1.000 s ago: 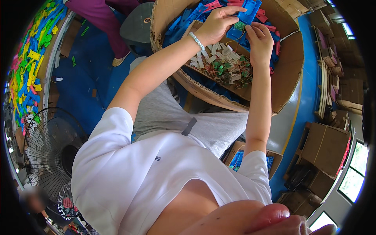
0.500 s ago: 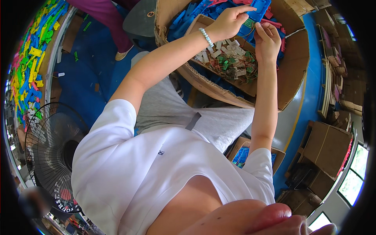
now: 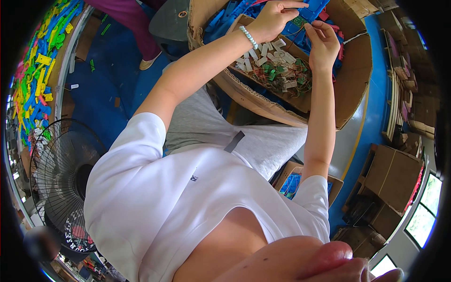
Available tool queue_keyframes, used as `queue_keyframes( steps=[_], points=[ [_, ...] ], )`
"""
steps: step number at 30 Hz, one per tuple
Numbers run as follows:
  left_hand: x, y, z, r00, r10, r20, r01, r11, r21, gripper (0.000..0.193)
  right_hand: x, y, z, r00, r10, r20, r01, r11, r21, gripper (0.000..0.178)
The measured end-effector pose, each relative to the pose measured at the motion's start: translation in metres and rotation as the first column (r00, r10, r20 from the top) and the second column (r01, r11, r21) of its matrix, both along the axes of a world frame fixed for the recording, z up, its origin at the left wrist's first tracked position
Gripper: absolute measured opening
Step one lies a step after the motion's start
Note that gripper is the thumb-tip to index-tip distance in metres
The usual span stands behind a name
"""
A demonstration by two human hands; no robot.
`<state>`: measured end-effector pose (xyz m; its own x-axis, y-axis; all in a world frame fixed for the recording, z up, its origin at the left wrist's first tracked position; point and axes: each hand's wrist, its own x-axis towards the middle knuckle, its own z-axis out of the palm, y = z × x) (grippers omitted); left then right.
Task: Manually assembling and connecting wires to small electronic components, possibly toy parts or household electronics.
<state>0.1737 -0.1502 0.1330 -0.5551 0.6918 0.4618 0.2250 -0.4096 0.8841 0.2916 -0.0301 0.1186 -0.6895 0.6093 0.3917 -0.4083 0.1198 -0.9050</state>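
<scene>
- While both of my hands are raised over the cardboard box (image 3: pixel 357 80), the thing between them is a small green circuit board (image 3: pixel 299 20), pinched at the top of the view
- My left hand (image 3: pixel 272 19) is closed on it from the left, fingers curled and fingertips at the board's left edge; a pale bead bracelet (image 3: pixel 248 37) sits on that wrist
- My right hand (image 3: pixel 323 43) stands just right of and slightly below the board, fingers half bent and upright, tips near the board's right edge; I cannot tell whether it grips or only touches
- The board lies against a blue plastic part (image 3: pixel 315 8) behind it, which hides its far edge, so its long axis is unclear to me
- Below both hands, the box's inner tray (image 3: pixel 263 89) holds a heap of white tags, green boards and thin wires (image 3: pixel 277 68); the left hand is the nearer one to the board
</scene>
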Motion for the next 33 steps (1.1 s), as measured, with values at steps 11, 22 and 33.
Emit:
queue_keyframes(
  steps=[11, 22, 33],
  points=[
    [-0.004, 0.013, -0.011, 0.97, -0.216, 0.109, 0.2, 0.97, 0.137, 0.038, -0.001, 0.002, -0.001, 0.994, 0.054, -0.097, -0.075, 0.973, -0.22, 0.016],
    [-0.012, 0.013, -0.001, 0.641, -0.572, 0.513, 0.163, 0.754, 0.636, 0.037, 0.02, 0.002, -0.002, 0.995, -0.094, -0.029, 0.094, 0.826, 0.556, 0.012],
    [-0.018, 0.014, -0.003, 0.608, -0.554, 0.57, 0.07, 0.752, 0.656, 0.029, 0.0, -0.031, -0.023, 0.921, -0.234, 0.311, -0.132, 0.565, 0.814, 0.034]
  ],
)
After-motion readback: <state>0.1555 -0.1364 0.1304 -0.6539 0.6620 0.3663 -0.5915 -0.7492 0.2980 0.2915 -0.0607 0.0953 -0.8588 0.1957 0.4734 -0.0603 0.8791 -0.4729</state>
